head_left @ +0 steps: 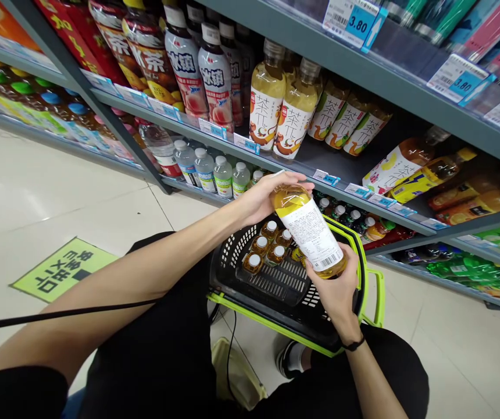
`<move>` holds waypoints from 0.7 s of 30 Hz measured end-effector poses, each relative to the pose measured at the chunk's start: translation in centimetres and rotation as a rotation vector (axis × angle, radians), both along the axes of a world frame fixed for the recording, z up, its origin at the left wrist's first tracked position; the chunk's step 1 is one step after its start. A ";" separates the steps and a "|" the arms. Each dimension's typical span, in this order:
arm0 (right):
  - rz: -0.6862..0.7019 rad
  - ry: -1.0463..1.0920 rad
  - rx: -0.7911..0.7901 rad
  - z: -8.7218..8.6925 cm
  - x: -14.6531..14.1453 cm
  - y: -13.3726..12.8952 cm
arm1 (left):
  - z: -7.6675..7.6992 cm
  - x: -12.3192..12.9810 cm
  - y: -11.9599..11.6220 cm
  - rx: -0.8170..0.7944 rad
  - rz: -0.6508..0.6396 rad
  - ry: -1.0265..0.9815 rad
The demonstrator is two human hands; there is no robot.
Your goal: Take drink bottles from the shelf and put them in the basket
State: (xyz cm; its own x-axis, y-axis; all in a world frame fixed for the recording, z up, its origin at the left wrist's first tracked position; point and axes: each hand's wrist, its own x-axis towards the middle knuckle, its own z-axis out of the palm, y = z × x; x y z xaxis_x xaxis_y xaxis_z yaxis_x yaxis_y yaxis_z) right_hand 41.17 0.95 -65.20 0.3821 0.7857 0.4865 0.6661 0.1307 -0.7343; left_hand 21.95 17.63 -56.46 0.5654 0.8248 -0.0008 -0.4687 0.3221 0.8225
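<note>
A large bottle of pale yellow tea [309, 230] with a white printed label is held tilted between both hands, above the basket. Around its upper end, on the shelf side, curl the fingers of my left hand [267, 195]. My right hand [336, 285] grips the bottom end, near the barcode. Beneath the bottle is a black shopping basket [276, 297] with lime-green trim and handle. Inside it stand several small amber bottles [261, 244] with white caps, grouped on the left, and a yellow item partly hidden by the held bottle.
Tea bottles with white labels [291, 119] stand on the shelf ahead, beside peach tea bottles [215, 81]. One bottle [400, 163] leans at the right. Small water bottles [204, 169] fill the lower shelf. A green floor sign [64, 267] lies left. A dark cord [62, 314] crosses my left arm.
</note>
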 end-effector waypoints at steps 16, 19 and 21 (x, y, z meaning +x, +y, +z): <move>0.665 1.504 -0.576 1.1 -1.7 0.3 | 0.8 -0.6 -0.7 0.236 -0.079 0.037; 0.650 1.614 -0.625 0.4 -1.7 0.5 | 0.0 -0.7 0.0 0.454 0.009 0.289; 0.600 1.621 -0.631 -0.3 -1.6 0.7 | -0.8 -0.7 0.5 0.580 0.049 0.445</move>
